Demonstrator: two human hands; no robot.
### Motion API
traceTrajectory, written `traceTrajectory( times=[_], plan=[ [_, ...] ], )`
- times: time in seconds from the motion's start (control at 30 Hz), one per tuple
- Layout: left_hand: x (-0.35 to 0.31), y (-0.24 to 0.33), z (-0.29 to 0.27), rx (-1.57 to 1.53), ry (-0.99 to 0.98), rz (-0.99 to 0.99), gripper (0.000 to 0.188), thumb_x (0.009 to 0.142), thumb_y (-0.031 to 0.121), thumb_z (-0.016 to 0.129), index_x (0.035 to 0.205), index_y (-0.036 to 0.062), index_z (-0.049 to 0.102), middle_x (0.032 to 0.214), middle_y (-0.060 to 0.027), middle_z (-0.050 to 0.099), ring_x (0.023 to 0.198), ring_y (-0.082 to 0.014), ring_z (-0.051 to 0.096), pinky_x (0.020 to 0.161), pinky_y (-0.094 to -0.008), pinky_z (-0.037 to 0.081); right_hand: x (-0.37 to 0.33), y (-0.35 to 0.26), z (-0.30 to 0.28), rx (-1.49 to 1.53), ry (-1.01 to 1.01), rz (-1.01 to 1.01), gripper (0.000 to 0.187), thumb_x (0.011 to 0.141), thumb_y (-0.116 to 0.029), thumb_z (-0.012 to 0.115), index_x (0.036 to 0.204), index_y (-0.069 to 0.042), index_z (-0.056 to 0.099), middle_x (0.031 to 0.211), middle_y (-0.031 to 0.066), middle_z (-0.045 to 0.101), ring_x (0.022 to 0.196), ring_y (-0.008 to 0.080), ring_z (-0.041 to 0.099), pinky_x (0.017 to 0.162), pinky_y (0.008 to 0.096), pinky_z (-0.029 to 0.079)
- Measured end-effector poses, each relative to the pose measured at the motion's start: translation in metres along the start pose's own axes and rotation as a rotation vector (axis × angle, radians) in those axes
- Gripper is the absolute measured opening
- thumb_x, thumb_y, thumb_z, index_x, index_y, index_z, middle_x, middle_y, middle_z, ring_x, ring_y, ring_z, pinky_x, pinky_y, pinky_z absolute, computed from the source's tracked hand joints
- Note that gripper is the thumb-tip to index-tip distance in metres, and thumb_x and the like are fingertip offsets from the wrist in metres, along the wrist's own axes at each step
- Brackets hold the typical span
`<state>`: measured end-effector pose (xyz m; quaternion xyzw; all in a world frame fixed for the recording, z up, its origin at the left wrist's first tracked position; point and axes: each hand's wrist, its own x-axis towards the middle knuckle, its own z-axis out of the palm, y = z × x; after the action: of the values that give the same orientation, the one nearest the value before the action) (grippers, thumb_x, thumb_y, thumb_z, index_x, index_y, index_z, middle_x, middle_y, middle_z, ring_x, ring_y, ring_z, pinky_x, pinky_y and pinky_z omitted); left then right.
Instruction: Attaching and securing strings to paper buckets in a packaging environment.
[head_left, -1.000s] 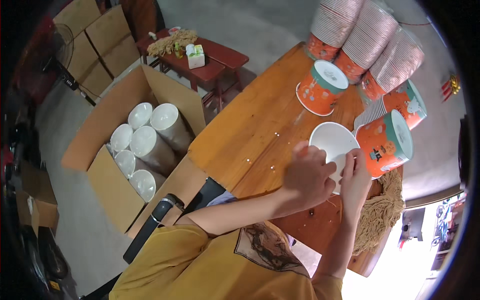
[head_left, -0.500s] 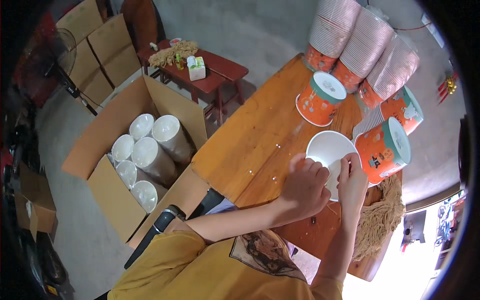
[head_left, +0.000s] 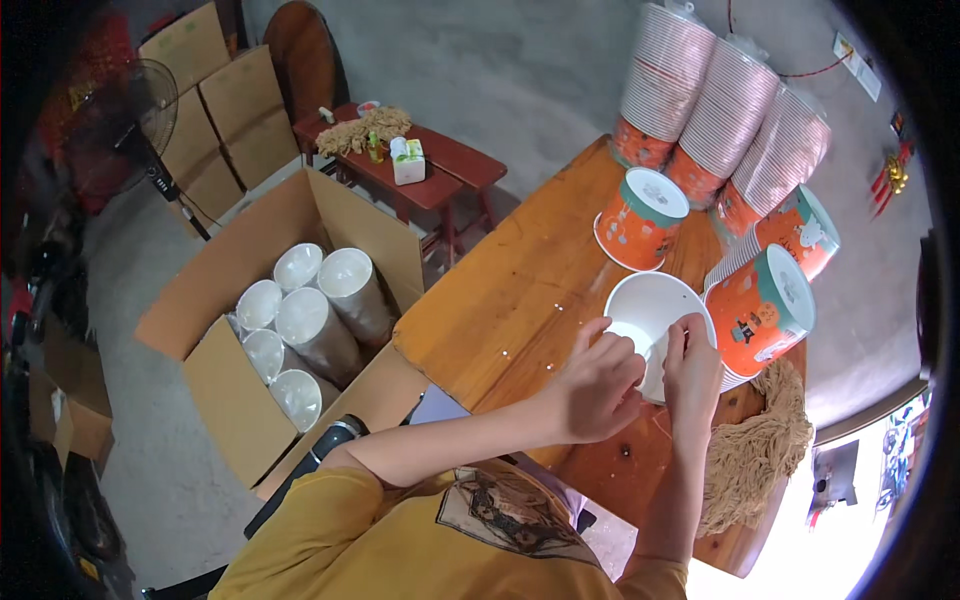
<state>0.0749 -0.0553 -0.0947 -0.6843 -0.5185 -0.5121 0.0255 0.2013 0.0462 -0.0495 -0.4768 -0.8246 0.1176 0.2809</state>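
Observation:
A white-lined paper bucket (head_left: pixel 632 300) lies tipped on the wooden table, its open mouth toward me. My left hand (head_left: pixel 600 385) is closed at the left side of the mouth, fingers curled, thumb and fingertips pressed together. Over the right part of the mouth, my right hand (head_left: pixel 692 370) is closed in a pinch. What the fingertips hold is too small to make out; a thin strand shows just below the hands. Close by on the right lies an orange and green bucket stack (head_left: pixel 752 315). Beyond stands an upside-down orange bucket (head_left: pixel 637 228).
Tall wrapped bucket stacks (head_left: pixel 668 75) stand at the table's far end. A bundle of tan cords (head_left: pixel 755 450) hangs over the right edge. Left of the wooden table (head_left: pixel 480 320), an open carton (head_left: pixel 235 400) holds wrapped white stacks. A red bench (head_left: pixel 455 165) and fan (head_left: pixel 150 110) stand behind.
The view has shifted slightly, so the surroundings sit a little lower. My hands stay at the bucket's mouth, and the right fingers have curled in a little closer to it.

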Motion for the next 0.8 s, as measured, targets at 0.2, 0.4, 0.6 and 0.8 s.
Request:
traceTrajectory(
  times=[0.2,0.4,0.6,0.8],
  plan=[
    [-0.004,-0.003,-0.017,-0.049,-0.057,0.125,0.023,0.074,0.006,0.070,0.092,0.0072,0.057,0.100,-0.0122,0.051,0.103,-0.0328,0.052,0.100,-0.0519,0.034,-0.001,0.004,0.005,-0.029,0.079,-0.101,0.022,0.098,-0.023,0.049,0.093,-0.003,0.058,0.059,0.0148,0.059,0.056,0.0286,0.063,0.056,0.0410,0.046],
    [-0.005,-0.007,-0.032,-0.042,-0.042,0.203,0.025,0.074,0.006,0.073,0.095,0.0046,0.060,0.105,-0.0131,0.050,0.112,-0.0345,0.049,0.097,-0.0495,0.036,-0.006,-0.004,0.002,0.254,0.052,-0.006,0.020,0.098,-0.019,0.052,0.092,-0.001,0.059,0.057,0.0063,0.054,0.050,0.0157,0.054,0.052,0.0321,0.044],
    [-0.005,-0.011,-0.027,-0.040,-0.072,0.171,0.029,0.076,0.015,0.074,0.099,0.0033,0.062,0.107,-0.0132,0.050,0.110,-0.0334,0.049,0.101,-0.0511,0.032,-0.016,-0.009,-0.004,0.236,0.158,-0.060,0.014,0.095,-0.014,0.054,0.100,-0.004,0.062,0.082,0.0194,0.064,0.075,0.0345,0.066,0.068,0.0386,0.051],
    [0.017,-0.005,-0.015,-0.087,-0.280,0.039,0.015,0.079,0.015,0.071,0.085,0.0088,0.060,0.083,-0.0072,0.057,0.092,-0.0258,0.059,0.105,-0.0509,0.028,-0.013,0.002,-0.004,0.354,0.198,-0.204,0.011,0.093,-0.013,0.058,0.097,-0.004,0.062,0.084,0.0184,0.064,0.073,0.0369,0.065,0.063,0.0385,0.051]
  ],
)
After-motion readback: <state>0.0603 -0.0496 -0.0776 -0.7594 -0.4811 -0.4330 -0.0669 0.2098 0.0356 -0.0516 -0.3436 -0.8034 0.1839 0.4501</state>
